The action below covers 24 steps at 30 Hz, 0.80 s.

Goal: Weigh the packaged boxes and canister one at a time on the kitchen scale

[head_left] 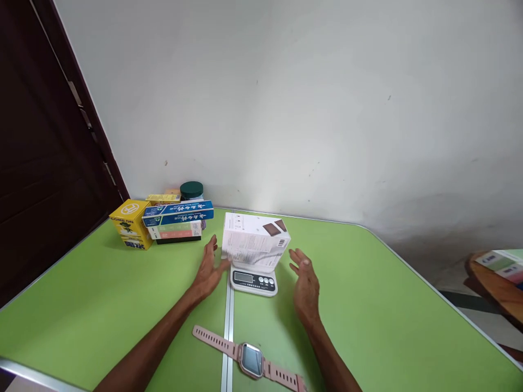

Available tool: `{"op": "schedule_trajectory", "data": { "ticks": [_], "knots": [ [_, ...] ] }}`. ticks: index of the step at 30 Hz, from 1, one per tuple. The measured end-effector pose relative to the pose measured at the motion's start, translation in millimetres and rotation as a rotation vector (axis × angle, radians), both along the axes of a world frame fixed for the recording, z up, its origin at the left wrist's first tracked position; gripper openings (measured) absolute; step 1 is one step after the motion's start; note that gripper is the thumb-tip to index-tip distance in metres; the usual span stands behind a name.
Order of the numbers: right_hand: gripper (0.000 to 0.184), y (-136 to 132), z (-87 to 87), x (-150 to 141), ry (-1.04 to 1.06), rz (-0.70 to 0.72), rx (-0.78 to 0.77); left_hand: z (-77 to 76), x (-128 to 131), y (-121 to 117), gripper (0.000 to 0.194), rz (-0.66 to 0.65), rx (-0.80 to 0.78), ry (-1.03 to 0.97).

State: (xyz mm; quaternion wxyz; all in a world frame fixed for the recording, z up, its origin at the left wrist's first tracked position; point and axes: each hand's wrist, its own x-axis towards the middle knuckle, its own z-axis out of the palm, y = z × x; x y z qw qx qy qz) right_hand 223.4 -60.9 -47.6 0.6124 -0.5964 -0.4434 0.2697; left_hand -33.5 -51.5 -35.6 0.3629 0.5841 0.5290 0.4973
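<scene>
A white printed box (255,239) rests on a small white kitchen scale (254,293) in the middle of the table. The box hides most of the weighing plate, while the scale's dark display and round buttons show in front. My left hand (207,270) is at the box's left side, fingers apart, its thumb close to the lower left corner; I cannot tell whether it touches. Just off the box's right side is my right hand (305,283), fingers loosely curved and holding nothing. Nearer to me, a smartwatch (251,360) with a pink strap lies flat between my forearms.
On the green folding table (368,305), a yellow box (133,223) stands at the back left. Beside it, a blue toothpaste box (178,213) tops a stack of cartons. A green-lidded jar (192,189) is behind. The wall borders the far edge; a wooden stool (496,286) stands right.
</scene>
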Motion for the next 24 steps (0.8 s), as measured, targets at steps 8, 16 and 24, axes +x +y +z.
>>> {"op": "schedule_trajectory", "data": {
  "ticks": [8, 16, 24],
  "knots": [
    [0.085, 4.2, -20.5, 27.9, -0.354, -0.049, -0.144, -34.5, -33.2, 21.8, 0.082, -0.043, -0.118, -0.294],
    [0.083, -2.3, -18.6, 27.4, -0.341, -0.031, -0.157, -37.3, -28.9, 19.2, 0.081, -0.026, -0.080, -0.236],
    [0.084, -13.4, 0.0, 6.6, -0.291, 0.027, -0.040, -12.7, -13.1, -12.7, 0.084, -0.110, -0.010, 0.068]
  ]
}}
